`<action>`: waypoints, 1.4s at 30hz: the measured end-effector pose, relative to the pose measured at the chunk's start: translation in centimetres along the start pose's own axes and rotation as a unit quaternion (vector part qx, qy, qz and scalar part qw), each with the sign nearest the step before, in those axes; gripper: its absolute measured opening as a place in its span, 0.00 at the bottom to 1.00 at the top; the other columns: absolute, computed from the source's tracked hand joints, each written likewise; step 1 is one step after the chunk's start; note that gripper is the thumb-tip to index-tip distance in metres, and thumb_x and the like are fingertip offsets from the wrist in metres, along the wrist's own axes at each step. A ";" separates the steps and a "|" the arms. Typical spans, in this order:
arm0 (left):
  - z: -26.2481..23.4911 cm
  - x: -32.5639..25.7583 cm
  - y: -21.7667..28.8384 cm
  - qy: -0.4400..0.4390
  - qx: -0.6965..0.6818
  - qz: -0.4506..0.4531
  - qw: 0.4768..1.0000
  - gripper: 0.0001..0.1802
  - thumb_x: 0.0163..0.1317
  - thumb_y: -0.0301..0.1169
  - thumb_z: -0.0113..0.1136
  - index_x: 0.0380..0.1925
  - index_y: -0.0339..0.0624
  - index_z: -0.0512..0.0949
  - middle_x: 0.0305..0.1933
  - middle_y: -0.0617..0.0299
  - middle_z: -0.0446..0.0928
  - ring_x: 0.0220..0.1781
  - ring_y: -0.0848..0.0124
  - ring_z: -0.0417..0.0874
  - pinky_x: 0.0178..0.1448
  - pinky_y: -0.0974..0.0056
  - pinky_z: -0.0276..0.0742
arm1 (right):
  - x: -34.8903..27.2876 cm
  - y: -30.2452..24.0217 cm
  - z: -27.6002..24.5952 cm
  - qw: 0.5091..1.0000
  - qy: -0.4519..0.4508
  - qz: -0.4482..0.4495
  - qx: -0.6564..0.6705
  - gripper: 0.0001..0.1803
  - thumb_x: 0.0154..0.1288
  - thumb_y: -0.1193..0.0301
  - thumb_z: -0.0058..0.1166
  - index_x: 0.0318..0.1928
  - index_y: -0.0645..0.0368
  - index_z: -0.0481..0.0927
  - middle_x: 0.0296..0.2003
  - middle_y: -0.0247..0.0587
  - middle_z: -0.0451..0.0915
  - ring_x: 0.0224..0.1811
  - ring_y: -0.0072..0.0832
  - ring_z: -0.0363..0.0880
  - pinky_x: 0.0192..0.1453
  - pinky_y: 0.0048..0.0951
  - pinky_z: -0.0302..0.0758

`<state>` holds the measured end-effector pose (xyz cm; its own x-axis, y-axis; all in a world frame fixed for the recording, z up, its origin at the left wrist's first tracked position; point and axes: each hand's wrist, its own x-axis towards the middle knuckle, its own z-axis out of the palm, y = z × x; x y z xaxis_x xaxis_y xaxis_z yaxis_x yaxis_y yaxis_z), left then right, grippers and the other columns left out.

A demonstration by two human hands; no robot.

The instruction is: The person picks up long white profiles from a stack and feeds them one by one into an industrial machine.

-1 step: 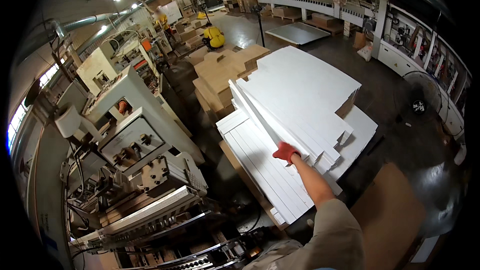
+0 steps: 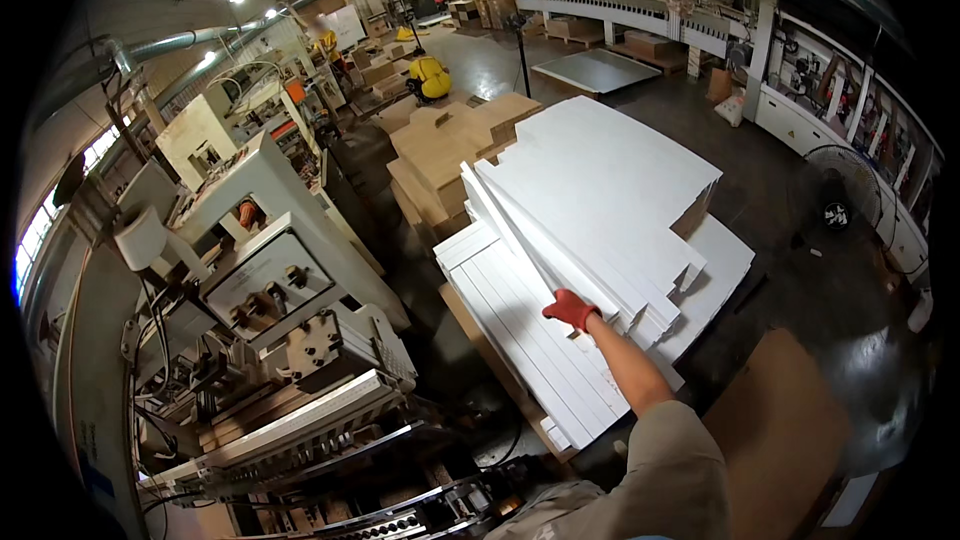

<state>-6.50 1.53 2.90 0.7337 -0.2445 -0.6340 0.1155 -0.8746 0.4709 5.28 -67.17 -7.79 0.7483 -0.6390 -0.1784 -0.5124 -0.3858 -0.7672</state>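
Note:
My right hand [image 2: 571, 311], in a red glove, reaches forward over a pallet load of white panels. Its fingers close round the near end of a long narrow white strip [image 2: 515, 240], which stands on edge at a slant along the side of the taller stack of white boards [image 2: 610, 170]. Beneath the hand and to its left, several more white strips [image 2: 530, 340] lie flat, side by side. The glove hides exactly where the fingertips meet the strip. My left hand does not show.
A grey machine [image 2: 290, 270] fills the left side. Beyond the white boards sit brown panels [image 2: 440, 140]. A brown sheet [image 2: 780, 430] lies at the lower right, a floor fan [image 2: 835, 200] stands to the right, and a person in yellow [image 2: 429, 78] crouches far off.
The view has shifted very slightly. My right hand stays at the near end of the strip, its glove turned a little; the boards have not visibly moved.

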 end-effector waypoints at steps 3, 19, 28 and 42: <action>-1.3 -1.6 -1.5 -0.017 -0.037 0.030 0.999 0.31 0.69 0.41 0.55 0.70 0.51 0.62 0.71 0.51 0.63 0.72 0.55 0.64 0.74 0.56 0.56 | -5.0 -1.9 0.3 0.989 -0.078 -0.052 0.110 0.19 0.51 0.64 0.62 0.37 0.66 0.77 0.29 0.44 0.80 0.34 0.29 0.77 0.39 0.33 0.74; 0.4 4.7 14.8 -0.120 -0.472 0.389 0.782 0.41 0.70 0.46 0.54 0.74 0.46 0.47 0.74 0.49 0.56 0.73 0.58 0.62 0.70 0.55 0.64 | -27.4 -27.6 -0.8 0.653 -0.142 -0.255 0.699 0.43 0.56 0.58 0.60 0.69 0.57 0.56 0.41 0.42 0.76 0.37 0.32 0.76 0.42 0.35 0.75; -3.7 5.4 2.5 -0.039 -0.552 0.259 0.792 0.29 0.61 0.26 0.65 0.62 0.42 0.68 0.63 0.61 0.70 0.67 0.71 0.67 0.69 0.64 0.65 | -32.2 -28.0 -8.1 0.695 0.099 -0.400 0.589 0.44 0.60 0.66 0.55 0.71 0.72 0.51 0.45 0.42 0.68 0.40 0.29 0.65 0.48 0.33 0.65; -10.8 16.8 -11.4 0.177 -0.927 0.219 0.248 0.16 0.61 0.32 0.58 0.48 0.38 0.76 0.31 0.59 0.75 0.32 0.69 0.77 0.43 0.66 0.77 | -16.7 -15.1 6.1 0.778 0.246 -0.217 0.536 0.24 0.70 0.64 0.46 0.64 0.58 0.66 0.51 0.46 0.77 0.49 0.38 0.79 0.54 0.41 0.76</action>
<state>11.72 11.93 -6.49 0.9223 0.1935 -0.3345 -0.1591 0.9790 0.1279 3.08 -46.60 3.06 0.3666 -0.8821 0.2958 0.5856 -0.0283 -0.8101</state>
